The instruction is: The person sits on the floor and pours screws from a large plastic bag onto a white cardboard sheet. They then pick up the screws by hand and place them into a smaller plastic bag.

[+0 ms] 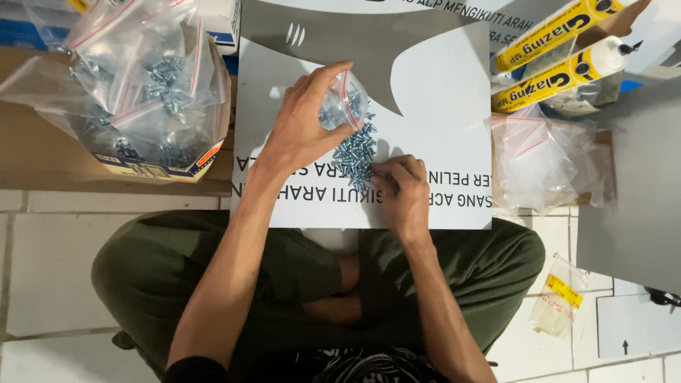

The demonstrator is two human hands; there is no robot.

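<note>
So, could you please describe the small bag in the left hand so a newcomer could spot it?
Start at the white printed board across the lap. Above its screw pile, the left hand pinches a small clear bag; unlike the bags boxed at left, it is held aloft.

We are looking at an informal packing spot on a tiled floor (42,284), likely a workshop or hardware stockroom. A person is sitting cross-legged, using a printed board (440,106) as a work surface. A cardboard box (152,169) of bagged screws, sealant tubes (560,74) and empty plastic bags (539,167) are lying around.
</note>
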